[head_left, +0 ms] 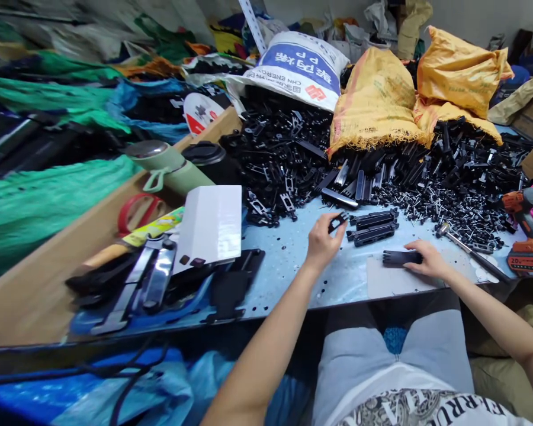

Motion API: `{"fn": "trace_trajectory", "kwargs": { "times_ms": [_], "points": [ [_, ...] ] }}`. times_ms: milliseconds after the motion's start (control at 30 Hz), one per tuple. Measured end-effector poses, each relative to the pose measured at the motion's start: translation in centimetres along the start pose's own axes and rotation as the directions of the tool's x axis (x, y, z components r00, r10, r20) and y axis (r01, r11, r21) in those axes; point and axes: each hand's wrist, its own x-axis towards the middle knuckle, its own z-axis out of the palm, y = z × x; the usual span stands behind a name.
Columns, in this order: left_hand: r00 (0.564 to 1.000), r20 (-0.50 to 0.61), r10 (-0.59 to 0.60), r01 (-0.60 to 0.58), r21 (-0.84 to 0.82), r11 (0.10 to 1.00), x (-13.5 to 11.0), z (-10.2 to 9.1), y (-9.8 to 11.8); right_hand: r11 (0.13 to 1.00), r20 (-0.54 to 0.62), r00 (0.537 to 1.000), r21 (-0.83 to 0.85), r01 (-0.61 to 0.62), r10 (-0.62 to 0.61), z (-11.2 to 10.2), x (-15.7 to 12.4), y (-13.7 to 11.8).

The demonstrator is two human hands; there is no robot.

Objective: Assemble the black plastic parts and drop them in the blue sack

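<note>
My left hand (322, 239) pinches a small black plastic piece (338, 221) just above the pale blue table (288, 260). Right of it lie two long black plastic bars (373, 226) side by side. My right hand (427, 260) rests on the table with its fingers closed on a short black plastic block (400, 257), which lies on a grey pad (393, 281). Behind both hands spreads a big heap of black plastic parts (293, 148).
A hammer (468, 251) and an orange cordless drill (526, 228) lie at the right. Yellow sacks (382, 100) and a white-blue sack (293, 68) spill parts at the back. A white box (211, 225), a green flask (171, 168), tape and black tools crowd the left.
</note>
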Motion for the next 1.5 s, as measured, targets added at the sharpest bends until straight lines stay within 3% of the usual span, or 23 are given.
{"fn": "trace_trajectory", "kwargs": {
  "times_ms": [67, 133, 200, 267, 333, 400, 433, 500, 633, 800, 1000, 1167, 1367, 1433, 1500],
  "points": [
    [0.998, 0.051, 0.024, -0.02, -0.079, 0.997, -1.4, 0.1, 1.9, 0.984, 0.07, 0.996, -0.168, 0.057, -0.046, 0.9, 2.0, -1.4],
    [0.994, 0.11, -0.009, 0.023, -0.126, 0.992, -2.5, 0.6, 3.4, 0.97, 0.085, 0.996, -0.24, 0.039, -0.019, 2.1, 4.2, -2.8],
    [0.983, 0.16, -0.088, 0.118, -0.184, 0.976, -3.4, 1.1, 4.4, 0.994, 0.028, 0.999, -0.105, -0.037, 0.04, 3.0, 6.0, -3.7],
    [0.958, 0.237, -0.161, 0.225, -0.269, 0.937, -4.1, 1.6, 5.1, 0.958, -0.009, 0.993, 0.264, -0.114, 0.121, 3.3, 6.9, -4.3],
    [0.93, 0.307, -0.202, 0.311, -0.366, 0.877, -4.7, 2.2, 5.8, 0.744, 0.031, 0.98, 0.646, -0.171, 0.199, 3.2, 6.8, -4.9],
    [0.915, 0.342, -0.216, 0.359, -0.439, 0.824, -5.2, 2.7, 6.7, 0.497, 0.1, 0.967, 0.843, -0.208, 0.234, 2.7, 6.1, -5.6],
    [0.915, 0.339, -0.218, 0.362, -0.456, 0.813, -5.3, 2.9, 7.1, 0.418, 0.113, 0.963, 0.884, -0.21, 0.245, 2.4, 5.7, -6.0],
    [0.933, 0.298, -0.201, 0.323, -0.449, 0.833, -5.4, 3.1, 8.0, 0.363, 0.089, 0.961, 0.914, -0.183, 0.261, 1.7, 4.9, -6.5],
    [0.963, 0.252, -0.095, 0.188, -0.376, 0.907, -5.0, 2.5, 9.3, 0.416, 0.023, 0.969, 0.9, -0.128, 0.247, 0.5, 4.1, -6.5],
    [0.963, 0.268, -0.039, 0.136, -0.352, 0.926, -4.4, 1.5, 10.0, 0.404, -0.008, 0.967, 0.909, -0.1, 0.256, -0.1, 4.0, -6.4],
    [0.968, 0.249, 0.019, 0.062, -0.311, 0.948, -4.7, 1.5, 10.1, 0.596, -0.037, 0.988, 0.801, -0.061, 0.151, -1.2, 3.6, -6.1],
    [0.971, 0.233, 0.043, 0.006, -0.205, 0.979, -5.4, 2.0, 10.7, 0.83, -0.122, 0.992, 0.553, 0.076, -0.009, -2.6, 3.0, -5.7],
    [0.998, -0.066, -0.013, -0.003, -0.237, 0.972, -5.5, 3.0, 13.2, 0.814, -0.264, 0.96, 0.576, 0.081, 0.091, -0.9, 2.1, -7.9],
    [0.995, -0.101, -0.004, -0.022, -0.255, 0.967, -5.5, 3.4, 13.3, 0.826, -0.307, 0.944, 0.559, 0.075, 0.123, 0.0, 1.7, -8.3],
    [0.998, -0.066, 0.005, -0.023, -0.282, 0.959, -5.8, 4.0, 12.7, 0.844, -0.298, 0.946, 0.533, 0.054, 0.127, 0.8, 1.4, -8.1]
  ]
}}
